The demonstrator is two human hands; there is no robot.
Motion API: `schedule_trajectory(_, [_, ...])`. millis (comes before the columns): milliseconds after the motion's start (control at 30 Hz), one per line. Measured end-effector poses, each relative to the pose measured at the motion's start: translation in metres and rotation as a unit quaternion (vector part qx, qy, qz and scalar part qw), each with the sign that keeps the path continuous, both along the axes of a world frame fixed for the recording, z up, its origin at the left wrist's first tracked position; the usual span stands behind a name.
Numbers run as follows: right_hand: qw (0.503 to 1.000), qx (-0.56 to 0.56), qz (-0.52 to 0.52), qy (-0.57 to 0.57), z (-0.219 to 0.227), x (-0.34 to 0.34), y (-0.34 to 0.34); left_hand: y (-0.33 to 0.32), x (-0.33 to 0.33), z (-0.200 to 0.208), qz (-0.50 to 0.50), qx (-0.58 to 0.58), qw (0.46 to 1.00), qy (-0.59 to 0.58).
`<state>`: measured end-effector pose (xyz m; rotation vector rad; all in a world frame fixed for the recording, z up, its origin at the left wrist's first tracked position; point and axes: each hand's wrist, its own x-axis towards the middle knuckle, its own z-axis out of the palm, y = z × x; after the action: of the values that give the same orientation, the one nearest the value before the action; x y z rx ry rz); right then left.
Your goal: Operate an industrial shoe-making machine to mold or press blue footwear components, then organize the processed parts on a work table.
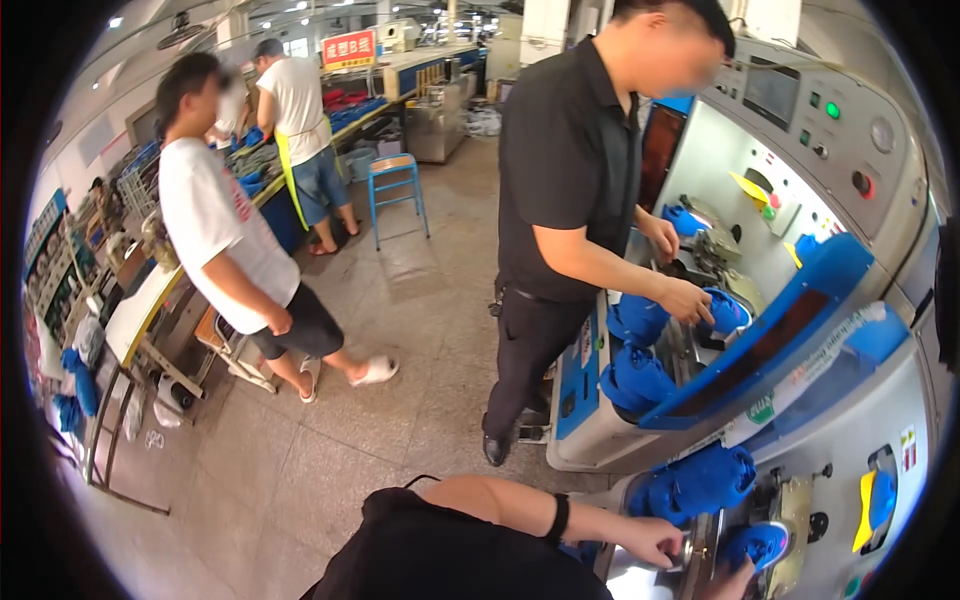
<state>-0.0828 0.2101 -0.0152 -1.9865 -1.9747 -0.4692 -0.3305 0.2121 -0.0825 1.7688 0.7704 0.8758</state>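
At the lower right, my left hand (652, 541) reaches over the metal bed of a machine, a black band on its wrist. Its fingers are curled beside a shiny metal part, and what they hold, if anything, is hidden. My right hand (735, 580) is partly cut off by the lower edge. Its fingers grip the near side of a blue shoe (757, 546) that sits on the machine. Behind my hands, blue padded rolls (700, 482) lie along the machine's front.
A co-worker in black (565, 170) handles a blue shoe (727, 311) at the adjoining machine (590, 440). Its blue-framed cover (770, 340) stands between us. Another person in white (225, 230) stands left. Farther back are a blue stool (395, 185) and a workbench.
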Motion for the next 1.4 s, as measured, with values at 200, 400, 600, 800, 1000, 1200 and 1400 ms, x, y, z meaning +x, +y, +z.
schedule_trajectory(200, [0.991, 0.057, 0.074, 0.092, 0.015, -0.028, -0.006, 0.065, 0.108, -0.015, 0.041, -0.165, 0.979, -0.114])
schedule_trajectory(400, [0.975, 0.052, 0.177, 0.123, -0.052, -0.043, -0.063, 0.081, 0.14, -0.003, -0.023, -0.418, 0.888, -0.188])
schedule_trajectory(600, [0.959, -0.171, 0.202, 0.104, -0.107, -0.029, -0.115, 0.085, 0.145, 0.006, -0.019, -0.506, 0.84, -0.198])
schedule_trajectory(800, [0.938, -0.262, 0.212, 0.076, -0.197, -0.004, -0.143, 0.077, 0.145, 0.014, -0.029, -0.517, 0.84, -0.16])
schedule_trajectory(1000, [0.944, -0.246, 0.184, 0.119, -0.17, -0.023, -0.14, 0.08, 0.129, 0.007, 0.012, -0.542, 0.82, -0.185])
schedule_trajectory(1200, [0.977, -0.164, 0.131, 0.025, -0.169, -0.026, -0.143, 0.085, 0.112, 0.029, 0.034, -0.555, 0.807, -0.198])
schedule_trajectory(1400, [0.981, -0.141, 0.126, 0.048, -0.171, -0.012, -0.153, 0.073, 0.129, 0.057, 0.042, -0.5, 0.841, -0.203])
